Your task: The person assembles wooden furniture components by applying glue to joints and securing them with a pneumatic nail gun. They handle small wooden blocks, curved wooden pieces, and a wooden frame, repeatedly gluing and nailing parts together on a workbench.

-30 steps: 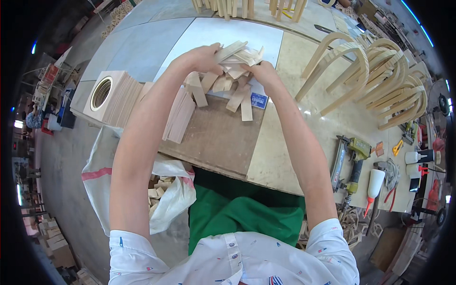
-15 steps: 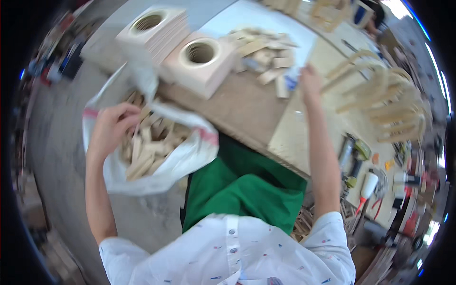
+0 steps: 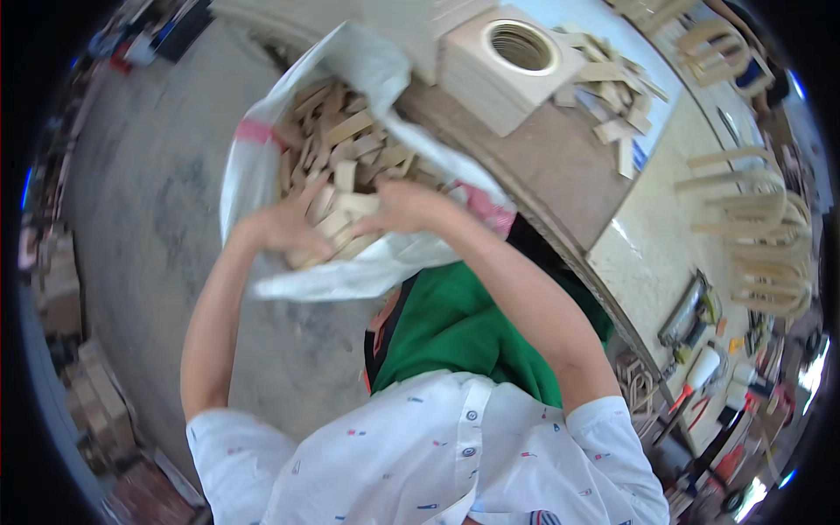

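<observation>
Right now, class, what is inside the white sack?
Many loose wood pieces lie in the white sack, with the left hand and right hand among them. The top pieces and hands cover whatever lies deeper.

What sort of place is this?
Probably a woodworking shop: a white sack full of small wood pieces, arched wooden frames on the workbench, and what looks like a nail gun.

Left fingers (image 3: 306,238) and right fingers (image 3: 374,222) are kinda smeared by the near rim of the white sack (image 3: 376,273), so can't tell which wood pieces (image 3: 350,129) they're gripping, if any. Board stack (image 3: 455,12) at the surface (image 3: 643,245)'s sack-side edge gets chopped off up top; blue card (image 3: 640,156)'s partly under scraps (image 3: 604,72).
</observation>
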`<act>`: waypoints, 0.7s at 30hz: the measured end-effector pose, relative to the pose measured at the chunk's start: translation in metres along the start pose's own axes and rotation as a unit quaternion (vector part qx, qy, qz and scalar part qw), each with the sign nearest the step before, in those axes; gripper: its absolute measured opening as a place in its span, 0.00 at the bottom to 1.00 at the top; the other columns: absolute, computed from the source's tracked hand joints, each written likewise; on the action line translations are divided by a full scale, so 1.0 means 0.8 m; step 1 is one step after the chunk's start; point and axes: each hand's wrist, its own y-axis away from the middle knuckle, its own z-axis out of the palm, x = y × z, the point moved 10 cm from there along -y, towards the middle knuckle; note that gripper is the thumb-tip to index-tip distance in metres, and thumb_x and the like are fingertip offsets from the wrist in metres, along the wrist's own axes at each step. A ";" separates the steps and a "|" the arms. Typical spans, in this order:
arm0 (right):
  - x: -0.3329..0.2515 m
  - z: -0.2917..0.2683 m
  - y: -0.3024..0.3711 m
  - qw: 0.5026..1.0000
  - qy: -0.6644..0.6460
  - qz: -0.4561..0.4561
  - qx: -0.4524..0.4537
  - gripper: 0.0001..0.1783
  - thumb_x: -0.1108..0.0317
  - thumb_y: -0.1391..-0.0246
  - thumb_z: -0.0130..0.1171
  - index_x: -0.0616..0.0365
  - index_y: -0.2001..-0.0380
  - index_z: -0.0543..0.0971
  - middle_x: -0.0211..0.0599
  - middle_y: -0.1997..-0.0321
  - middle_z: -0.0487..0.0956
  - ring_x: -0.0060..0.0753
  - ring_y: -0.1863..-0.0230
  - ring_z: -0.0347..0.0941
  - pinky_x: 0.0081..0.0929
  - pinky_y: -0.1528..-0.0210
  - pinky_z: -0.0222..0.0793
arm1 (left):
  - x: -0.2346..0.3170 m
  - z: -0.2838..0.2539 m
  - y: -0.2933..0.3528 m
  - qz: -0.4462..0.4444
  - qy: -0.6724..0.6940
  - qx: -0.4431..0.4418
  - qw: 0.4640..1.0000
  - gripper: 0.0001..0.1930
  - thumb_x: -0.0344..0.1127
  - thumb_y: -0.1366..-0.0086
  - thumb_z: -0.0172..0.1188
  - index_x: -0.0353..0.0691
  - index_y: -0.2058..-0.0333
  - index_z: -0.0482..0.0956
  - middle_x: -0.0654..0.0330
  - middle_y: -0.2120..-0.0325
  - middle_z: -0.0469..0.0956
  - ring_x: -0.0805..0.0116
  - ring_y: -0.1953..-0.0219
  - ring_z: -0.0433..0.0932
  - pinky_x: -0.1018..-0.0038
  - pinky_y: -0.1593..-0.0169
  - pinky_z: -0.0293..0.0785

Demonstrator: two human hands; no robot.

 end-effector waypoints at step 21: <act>0.011 -0.022 0.018 0.987 -0.161 0.007 0.013 0.59 0.35 0.53 0.55 0.79 0.37 0.51 0.70 0.35 0.57 0.54 0.31 0.53 0.34 0.31 0.50 | 0.032 0.018 0.001 0.049 -0.055 0.151 0.986 0.63 0.38 0.65 0.76 0.48 0.32 0.43 0.39 0.35 0.45 0.41 0.37 0.58 0.62 0.39 0.64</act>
